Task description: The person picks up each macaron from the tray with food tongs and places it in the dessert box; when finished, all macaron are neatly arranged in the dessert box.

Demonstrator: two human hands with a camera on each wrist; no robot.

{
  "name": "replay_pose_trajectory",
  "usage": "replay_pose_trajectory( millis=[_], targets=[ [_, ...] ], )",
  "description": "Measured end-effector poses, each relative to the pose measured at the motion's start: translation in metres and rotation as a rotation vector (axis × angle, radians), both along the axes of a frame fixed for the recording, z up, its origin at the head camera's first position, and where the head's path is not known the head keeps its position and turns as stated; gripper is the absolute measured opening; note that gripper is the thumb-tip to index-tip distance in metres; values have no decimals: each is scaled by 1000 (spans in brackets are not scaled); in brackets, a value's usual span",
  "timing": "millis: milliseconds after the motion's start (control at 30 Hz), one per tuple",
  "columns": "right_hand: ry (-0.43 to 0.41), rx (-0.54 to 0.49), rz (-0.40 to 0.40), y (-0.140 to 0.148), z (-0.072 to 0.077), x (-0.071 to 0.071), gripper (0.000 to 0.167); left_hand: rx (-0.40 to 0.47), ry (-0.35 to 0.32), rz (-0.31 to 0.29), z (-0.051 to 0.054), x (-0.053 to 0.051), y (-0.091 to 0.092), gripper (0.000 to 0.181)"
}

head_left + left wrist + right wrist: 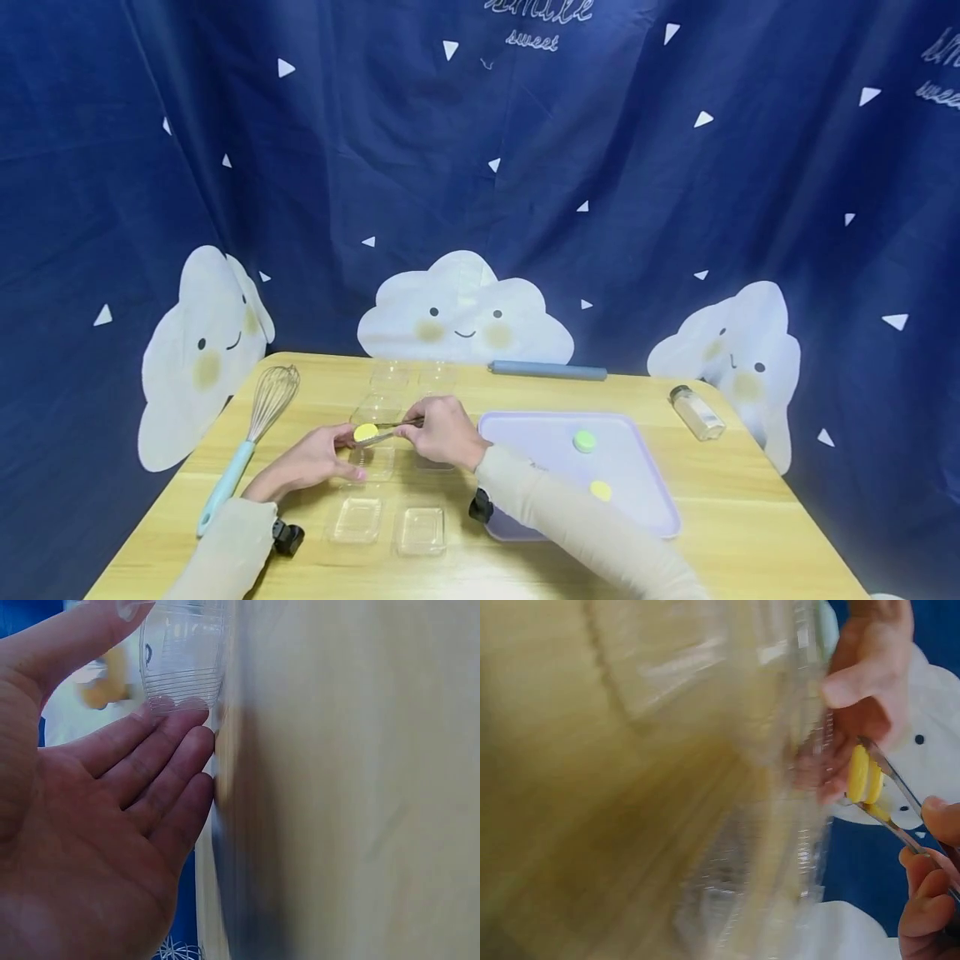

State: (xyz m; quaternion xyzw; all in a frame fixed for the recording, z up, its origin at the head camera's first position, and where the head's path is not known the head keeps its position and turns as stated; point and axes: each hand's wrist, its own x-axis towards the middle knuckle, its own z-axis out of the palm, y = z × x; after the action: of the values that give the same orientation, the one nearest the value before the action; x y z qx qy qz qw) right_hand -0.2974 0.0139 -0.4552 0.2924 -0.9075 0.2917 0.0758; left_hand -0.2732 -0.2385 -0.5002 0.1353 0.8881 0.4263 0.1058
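My right hand [442,429] grips metal tongs [904,836], whose tips pinch a yellow macaron [864,774]. The macaron is held above a clear plastic container [375,462] on the table, near the left hand's fingertips. My left hand [318,458] holds that container at its side, thumb nearer me and fingers at the far side. In the left wrist view the fingertips touch the ridged wall of the clear container [184,667]. The macaron is only a yellow blur there.
Several more clear containers [422,531] stand in rows around the hands. A lilac tray [517,427] at right bears a green macaron [584,441] and a yellow one [600,490]. A whisk [243,454], a grey-blue rolling pin [547,370] and a shaker jar [697,412] lie near the edges.
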Motion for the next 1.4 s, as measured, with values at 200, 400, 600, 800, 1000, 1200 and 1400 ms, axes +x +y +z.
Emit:
replay_pose_trajectory(
  millis=[200,400,600,800,1000,1200,1400],
  targets=[
    [14,54,8,1,-6,-3,17,40,-17,-10,-2,0,1,84],
    [67,41,34,4,-10,-4,18,20,-23,13,-1,-1,1,87],
    [84,50,52,5,-14,-3,18,4,-12,12,-2,-3,1,85],
    [130,96,81,4,-20,0,16,6,2,-3,-3,-2,1,82],
    [139,115,80,3,-24,-1,15,8,1,-13,-2,-2,0,82],
    [123,164,115,3,-22,0,16,21,-15,-17,-1,-1,0,83],
    [96,316,173,3,-13,-1,15,17,-17,-7,-2,0,-1,83]
  ],
)
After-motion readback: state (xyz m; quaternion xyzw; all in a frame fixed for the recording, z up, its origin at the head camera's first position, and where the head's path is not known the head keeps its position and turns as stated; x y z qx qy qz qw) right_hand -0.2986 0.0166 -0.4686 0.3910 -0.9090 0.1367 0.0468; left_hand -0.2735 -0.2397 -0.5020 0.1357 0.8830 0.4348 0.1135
